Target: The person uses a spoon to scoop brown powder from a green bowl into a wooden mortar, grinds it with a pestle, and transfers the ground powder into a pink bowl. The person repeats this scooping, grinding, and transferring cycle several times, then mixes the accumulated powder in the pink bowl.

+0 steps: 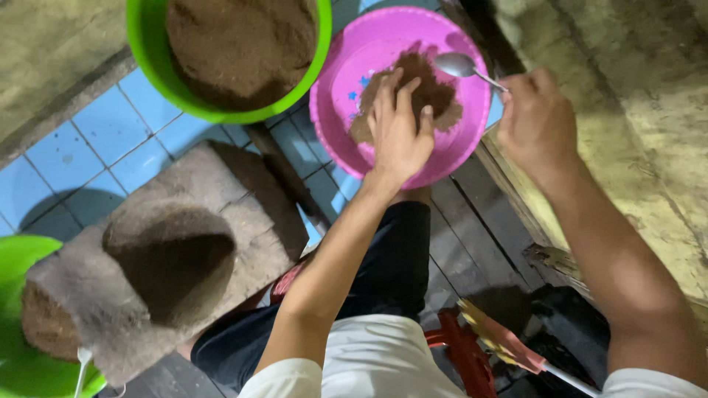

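A pink plastic bowl (383, 44) holds a patch of brown powdery stuff (435, 92). My left hand (398, 129) lies inside the bowl, fingers spread and pressing on the brown stuff. My right hand (537, 121) is at the bowl's right rim, pinching the handle of a metal spoon (461, 66) whose bowl hovers over the brown stuff.
A green tub (147, 51) full of the same brown matter stands at the top. A stone mortar block with a deep hollow (173, 258) sits at left on blue tiles. Another green bowl (22, 368) with a spoon is at bottom left. A red stool (464, 354) is below me.
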